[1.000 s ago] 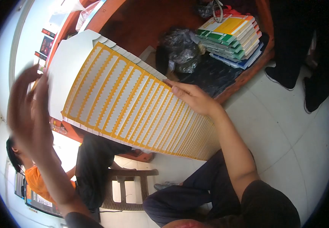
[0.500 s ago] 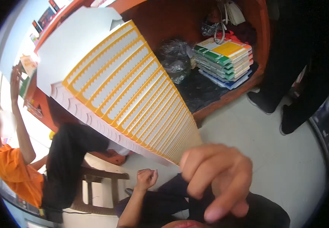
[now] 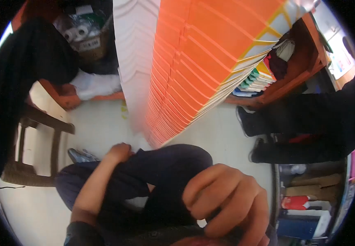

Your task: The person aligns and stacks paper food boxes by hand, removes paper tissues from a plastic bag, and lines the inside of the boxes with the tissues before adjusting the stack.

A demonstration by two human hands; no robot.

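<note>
A tall stack of layered sheets fills the upper middle, its orange side and yellow-and-white edges towards me; a pale layered side lies along its left. The stack narrows downward to near my knees. My left hand is closed in a loose fist over my leg, left of the stack's lower end, and seems to hold nothing. Close to the camera at the lower right, my right hand has its fingers curled in, apart from the stack. Whatever may be inside its curl is hidden.
A wooden stool stands at the left beside a person's dark-clothed leg. Behind the stack are a cardboard box and piled books in an orange cabinet. Another person's legs are at the right, above a shelf with goods.
The view has swung, bringing the stack's orange side into sight. Both hands have left the stack area where they were a second ago; my left hand has come down and closed, my right has curled.
</note>
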